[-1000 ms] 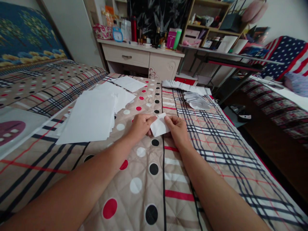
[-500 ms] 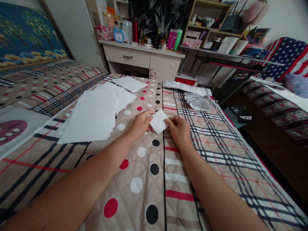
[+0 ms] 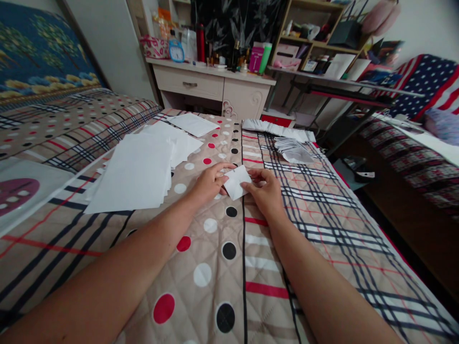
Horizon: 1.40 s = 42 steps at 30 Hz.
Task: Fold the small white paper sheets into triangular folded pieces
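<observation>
A small folded white paper (image 3: 235, 182) lies between my two hands on the quilted bedspread (image 3: 229, 267). My left hand (image 3: 210, 184) pinches its left edge with thumb and fingers. My right hand (image 3: 265, 191) grips its right side, fingers curled over the paper. To the left of my hands spreads a loose stack of white sheets (image 3: 138, 169). Farther back on the right sits a pile of folded white papers (image 3: 292, 149), with a long row of them (image 3: 276, 128) behind it.
A white drawer unit (image 3: 211, 88) crowded with bottles and a blue clock stands beyond the bed. Wooden shelves (image 3: 315, 33) and a dark table (image 3: 344, 93) are at the back right. Another bed with a flag-patterned cloth (image 3: 430, 86) lies right, across a floor gap.
The paper has turned and been refolded between my fingers. Both hands stayed in nearly the same spot, shifting slightly away from me.
</observation>
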Available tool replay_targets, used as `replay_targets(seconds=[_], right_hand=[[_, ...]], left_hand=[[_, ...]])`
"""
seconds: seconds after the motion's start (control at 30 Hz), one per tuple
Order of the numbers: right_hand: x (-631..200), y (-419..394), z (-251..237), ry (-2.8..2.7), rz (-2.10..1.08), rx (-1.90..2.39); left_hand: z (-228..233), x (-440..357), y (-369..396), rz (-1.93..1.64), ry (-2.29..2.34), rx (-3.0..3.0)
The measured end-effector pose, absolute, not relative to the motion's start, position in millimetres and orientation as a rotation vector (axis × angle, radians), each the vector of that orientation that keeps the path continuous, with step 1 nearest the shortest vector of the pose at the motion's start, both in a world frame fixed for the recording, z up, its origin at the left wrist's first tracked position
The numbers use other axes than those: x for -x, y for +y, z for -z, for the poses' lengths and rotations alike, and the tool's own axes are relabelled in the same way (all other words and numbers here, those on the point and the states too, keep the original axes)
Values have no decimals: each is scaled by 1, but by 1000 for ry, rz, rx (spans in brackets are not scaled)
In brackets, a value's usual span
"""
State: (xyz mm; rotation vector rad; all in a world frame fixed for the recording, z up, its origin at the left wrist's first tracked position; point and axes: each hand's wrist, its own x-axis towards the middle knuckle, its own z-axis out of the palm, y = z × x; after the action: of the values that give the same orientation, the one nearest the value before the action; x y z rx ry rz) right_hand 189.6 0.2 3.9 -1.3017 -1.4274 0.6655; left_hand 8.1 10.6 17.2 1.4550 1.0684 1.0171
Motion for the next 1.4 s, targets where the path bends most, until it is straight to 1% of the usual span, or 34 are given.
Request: replay_targets(seconds=[0.2,0.43,0.67,0.87,1.03,1.4], right_hand=[[-192,1,-1,-1505,-656,1318],[-191,-1,-3,-1619,-492,1386],[-191,1,3,-1660,-674,1389],[-191,1,5,-1685,-673,1313],[-191,-2,0,-1800,-565,1200],[-188,-10,-9,-2034,-281,1240]], left_hand=[[-15,-6,13,-1017,1048,-1493],[-8,-2,20,-1087,1118,-1660],[-10,3,21,-1127,1251,-1988],[-12,10,23,-1047,1208,-2053],[-10,15,26,-1004,1219,-2126],[-13,19,27,-897,1228,-2282]])
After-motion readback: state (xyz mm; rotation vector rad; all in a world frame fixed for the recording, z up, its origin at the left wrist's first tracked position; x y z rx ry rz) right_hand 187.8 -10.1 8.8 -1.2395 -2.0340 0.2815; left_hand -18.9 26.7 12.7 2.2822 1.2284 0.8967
